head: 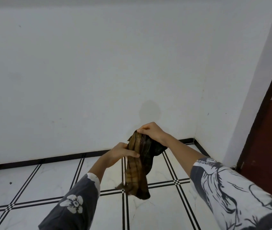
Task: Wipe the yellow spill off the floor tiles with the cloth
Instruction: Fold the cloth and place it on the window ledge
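My left hand (122, 152) and right hand (150, 131) both grip the dark striped cloth (137, 165) above the floor tiles (161, 211); its folds hide my right fingertips.

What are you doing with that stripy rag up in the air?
A person is holding a dark striped cloth up in front of them. The right hand pinches its top, the left hand grips it lower down, and the rest hangs above the white floor tiles. No yellow spill shows on the tiles in view, and the cloth is not touching the floor.
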Motion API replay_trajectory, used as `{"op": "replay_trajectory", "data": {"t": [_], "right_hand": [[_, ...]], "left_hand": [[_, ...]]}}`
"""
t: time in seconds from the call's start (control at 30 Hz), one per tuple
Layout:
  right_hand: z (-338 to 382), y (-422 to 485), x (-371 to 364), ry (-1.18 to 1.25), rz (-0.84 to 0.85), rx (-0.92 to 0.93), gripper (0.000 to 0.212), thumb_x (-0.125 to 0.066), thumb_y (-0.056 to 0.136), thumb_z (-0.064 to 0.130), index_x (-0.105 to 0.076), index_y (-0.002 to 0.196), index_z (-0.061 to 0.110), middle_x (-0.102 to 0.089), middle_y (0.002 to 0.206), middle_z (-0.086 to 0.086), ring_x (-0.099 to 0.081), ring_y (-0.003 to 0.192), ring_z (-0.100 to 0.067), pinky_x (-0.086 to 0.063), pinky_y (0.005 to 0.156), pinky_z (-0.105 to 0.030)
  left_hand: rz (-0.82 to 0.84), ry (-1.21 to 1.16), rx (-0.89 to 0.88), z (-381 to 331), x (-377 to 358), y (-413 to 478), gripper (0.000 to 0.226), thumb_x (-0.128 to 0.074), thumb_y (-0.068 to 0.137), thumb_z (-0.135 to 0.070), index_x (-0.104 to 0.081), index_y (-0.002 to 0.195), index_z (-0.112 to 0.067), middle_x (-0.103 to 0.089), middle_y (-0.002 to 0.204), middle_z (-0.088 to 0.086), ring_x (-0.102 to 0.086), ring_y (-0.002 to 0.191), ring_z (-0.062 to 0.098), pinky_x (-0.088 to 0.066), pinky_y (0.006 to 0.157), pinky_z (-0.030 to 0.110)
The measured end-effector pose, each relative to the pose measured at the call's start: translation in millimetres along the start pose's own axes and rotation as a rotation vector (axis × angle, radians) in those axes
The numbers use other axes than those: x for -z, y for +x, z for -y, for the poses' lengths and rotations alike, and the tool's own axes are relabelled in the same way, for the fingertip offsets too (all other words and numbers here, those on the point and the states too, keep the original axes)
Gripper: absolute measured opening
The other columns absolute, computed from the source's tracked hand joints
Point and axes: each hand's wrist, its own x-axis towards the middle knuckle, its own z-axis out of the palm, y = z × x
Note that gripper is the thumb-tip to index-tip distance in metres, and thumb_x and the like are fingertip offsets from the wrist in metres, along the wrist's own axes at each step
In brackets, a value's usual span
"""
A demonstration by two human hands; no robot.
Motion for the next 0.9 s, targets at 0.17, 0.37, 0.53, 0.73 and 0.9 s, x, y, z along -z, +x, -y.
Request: {"op": "replay_trajectory", "data": {"t": [0.17,0.37,0.53,0.73,0.9], "right_hand": [[-2,12,2,0.003,-0.144,-0.025,0.023,-0.058,0.090,0.023,-0.072,0.096,0.004,-0.069,0.101,-0.011,-0.061,0.098,-0.024,-0.049,0.088,-0.035],[-6,14,3,0.006,-0.208,-0.058,0.026,-0.056,0.091,0.027,-0.070,0.101,0.007,-0.067,0.110,-0.010,-0.059,0.107,-0.025,-0.046,0.095,-0.037],[-29,2,-11,0.115,-0.141,-0.395,0.061,-0.031,0.097,0.048,-0.030,0.142,0.007,-0.036,0.145,-0.011,-0.036,0.132,-0.027,-0.030,0.107,-0.037],[-56,-27,-14,0.200,0.126,-0.623,0.079,-0.010,0.092,0.062,-0.047,0.132,0.005,-0.049,0.138,-0.013,-0.043,0.129,-0.027,-0.024,0.108,-0.042],[-46,-29,-16,0.227,0.295,-0.609,0.092,0.001,0.085,0.070,-0.033,0.141,0.006,-0.036,0.147,-0.014,-0.029,0.139,-0.027,-0.009,0.117,-0.045]], "left_hand": [[0.124,-0.317,0.038,-10,1,-3,0.043,-0.069,0.073,-0.015,-0.062,0.112,0.002,-0.069,0.105,0.018,-0.066,0.096,0.030,-0.054,0.083,0.035],[0.058,-0.240,0.088,-10,0,-1,0.034,-0.069,0.080,-0.007,-0.063,0.112,0.003,-0.067,0.111,0.020,-0.065,0.100,0.031,-0.053,0.089,0.038],[-0.094,-0.466,-0.012,-31,5,1,0.031,-0.066,0.083,-0.011,-0.065,0.112,-0.001,-0.069,0.102,0.016,-0.069,0.087,0.025,-0.057,0.078,0.032],[-0.082,-0.473,-0.098,-55,7,-1,0.029,-0.062,0.086,-0.009,-0.063,0.114,-0.004,-0.069,0.106,0.017,-0.069,0.092,0.028,-0.058,0.076,0.035],[-0.129,-0.596,-0.131,-67,9,0,0.023,-0.055,0.091,-0.021,-0.063,0.109,-0.009,-0.072,0.096,0.010,-0.070,0.087,0.024,-0.056,0.074,0.036]]}}
